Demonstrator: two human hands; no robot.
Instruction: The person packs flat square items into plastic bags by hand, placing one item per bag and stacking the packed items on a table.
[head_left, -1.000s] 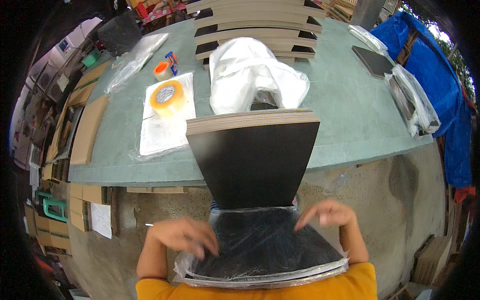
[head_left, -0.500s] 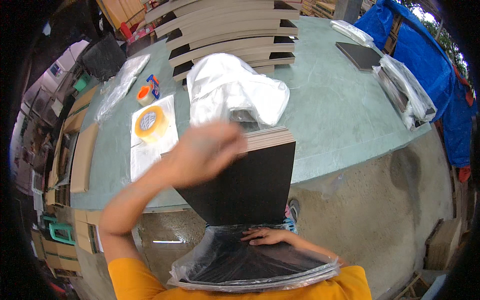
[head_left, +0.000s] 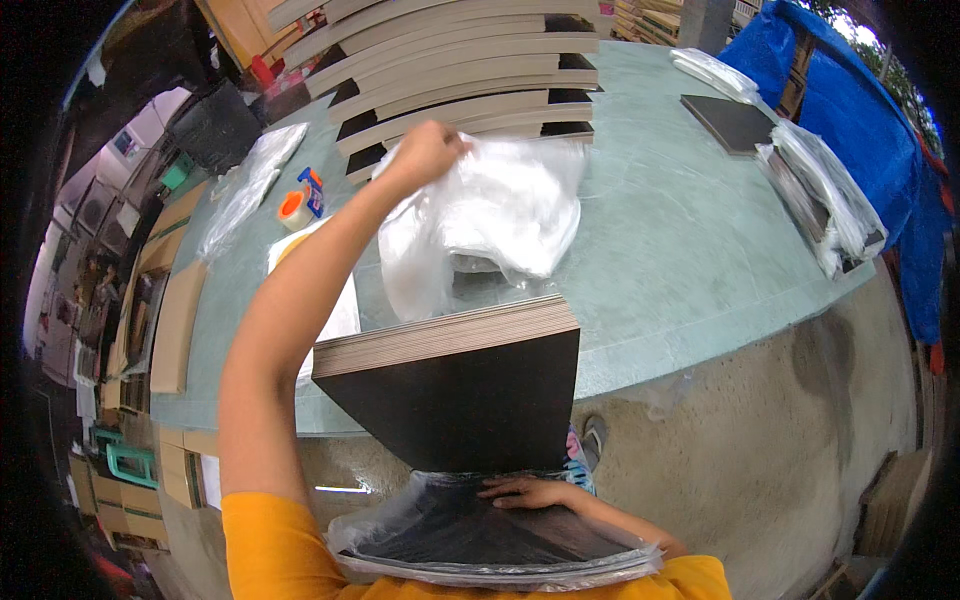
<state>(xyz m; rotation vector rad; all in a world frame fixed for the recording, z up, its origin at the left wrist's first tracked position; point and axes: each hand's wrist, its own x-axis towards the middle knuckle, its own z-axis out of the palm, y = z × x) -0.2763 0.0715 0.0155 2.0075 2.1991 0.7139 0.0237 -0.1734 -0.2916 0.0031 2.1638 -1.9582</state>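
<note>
My left hand (head_left: 428,155) is stretched out over the table, its fingers pinching the edge of a clear plastic bag (head_left: 415,265) on a heap of white plastic bags (head_left: 520,205). Nearer to me stands a thick stack of black boards (head_left: 460,400), its pale layered edges facing up, leaning at the table's front edge. Against my body lies a plastic-wrapped black stack (head_left: 480,535). On top of that wrapping rests my right hand (head_left: 525,492), flat with its fingers apart.
Tall stacked boards (head_left: 460,75) rise behind the bags. Left of them are an orange-and-blue tape dispenser (head_left: 300,203) and a white sheet (head_left: 345,305). A black board (head_left: 728,123) and wrapped packs (head_left: 825,195) lie at the right of the green table (head_left: 660,220), beside a blue tarp (head_left: 850,120).
My left hand has moved away from the board stack to the plastic bags and taken hold of one, drawing it up. My right hand stays on the wrapped stack.
</note>
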